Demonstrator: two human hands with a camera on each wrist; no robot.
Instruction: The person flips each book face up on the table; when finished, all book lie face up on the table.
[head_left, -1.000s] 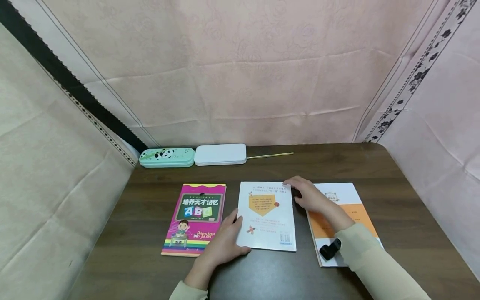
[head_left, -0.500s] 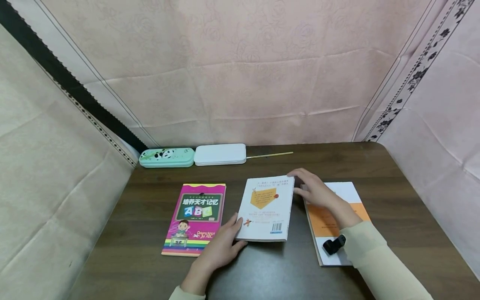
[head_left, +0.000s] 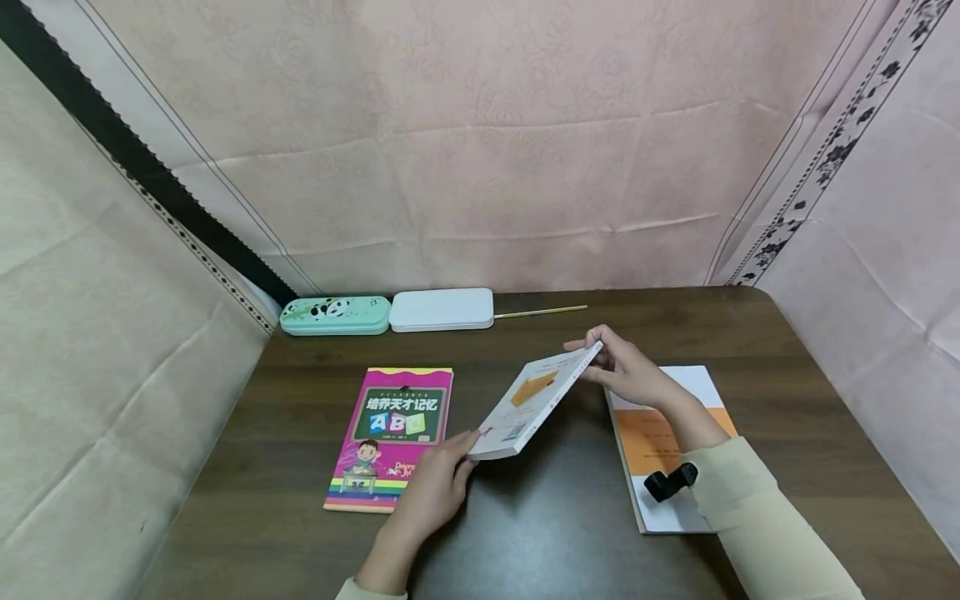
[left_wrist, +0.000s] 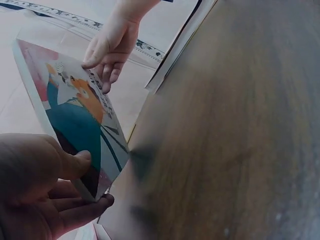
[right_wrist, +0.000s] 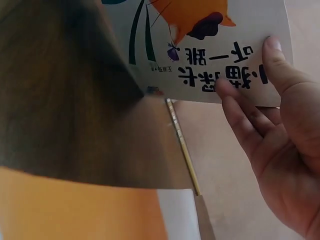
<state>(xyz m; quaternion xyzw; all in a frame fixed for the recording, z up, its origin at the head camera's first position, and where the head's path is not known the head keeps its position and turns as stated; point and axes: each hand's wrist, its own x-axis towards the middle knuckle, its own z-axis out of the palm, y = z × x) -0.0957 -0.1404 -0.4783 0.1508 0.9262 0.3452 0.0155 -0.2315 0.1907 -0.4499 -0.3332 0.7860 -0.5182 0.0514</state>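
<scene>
A white book (head_left: 528, 404) is held tilted above the table, its back cover with a yellow shape facing up in the head view. My left hand (head_left: 433, 483) grips its lower left corner, thumb on the illustrated front cover (left_wrist: 82, 122) in the left wrist view. At the upper right corner, my right hand (head_left: 628, 371) pinches the book. An orange animal and black Chinese characters show on the front cover (right_wrist: 205, 30) in the right wrist view. A pink book (head_left: 386, 450) lies left of it. Under my right forearm is an orange and white book (head_left: 645, 442), partly hidden.
Along the far side of the brown table (head_left: 555, 533) stand a green pencil case (head_left: 334, 316) with a panda print and a white case (head_left: 441, 309). A thin yellow stick (head_left: 543, 312) lies beside the white case. Pale cloth (head_left: 480, 167) hangs behind and at both sides.
The white book has risen off the table and turned steeply, its right side lifting and its spine or page edge coming into view. My right hand moved up with it. The other books stayed put.
</scene>
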